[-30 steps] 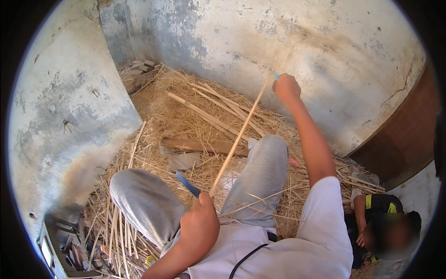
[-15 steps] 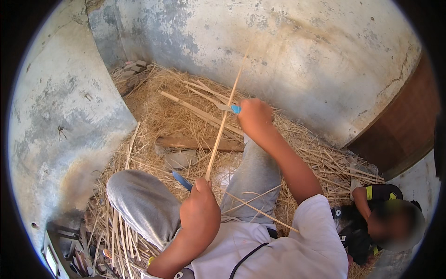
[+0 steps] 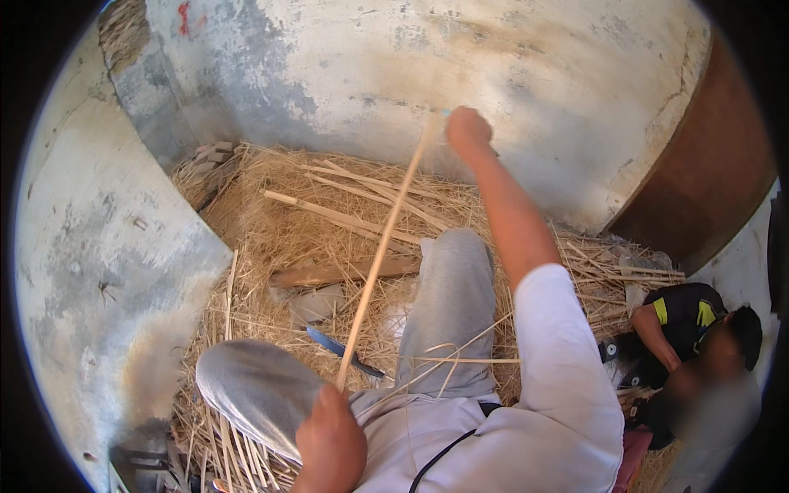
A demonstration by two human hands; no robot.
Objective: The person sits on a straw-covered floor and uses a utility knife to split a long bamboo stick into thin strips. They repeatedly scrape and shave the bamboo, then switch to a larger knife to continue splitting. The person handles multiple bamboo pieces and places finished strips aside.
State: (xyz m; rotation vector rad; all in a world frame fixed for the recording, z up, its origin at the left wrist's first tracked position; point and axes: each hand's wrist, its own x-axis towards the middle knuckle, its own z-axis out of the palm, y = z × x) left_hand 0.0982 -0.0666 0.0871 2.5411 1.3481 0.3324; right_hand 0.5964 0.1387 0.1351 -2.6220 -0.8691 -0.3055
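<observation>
A long pale bamboo strip (image 3: 381,246) runs slantwise up and away from me. My left hand (image 3: 330,434) is closed around its near end, low at my lap. My right hand (image 3: 469,131) is stretched far forward, closed on a knife (image 3: 445,112) whose blue handle end shows beside the strip's far tip. The knife's blade is blurred there; in the earlier frame it lay across the strip. A long blue tool with a dark end (image 3: 340,350) lies between my legs on the shavings. Thin curled slivers (image 3: 448,355) rest over my right leg and lap.
Straw-like shavings (image 3: 246,189) cover the floor, with several split strips (image 3: 329,212) on them. A wooden beam (image 3: 345,271) and a stone (image 3: 316,304) lie ahead. Worn plaster walls (image 3: 345,82) close in front and left. Another person (image 3: 699,312) in black sits at right.
My right hand has pushed the knife forward along the strip to its far end. My left hand has drawn back lower with the near end. The view has shifted slightly.
</observation>
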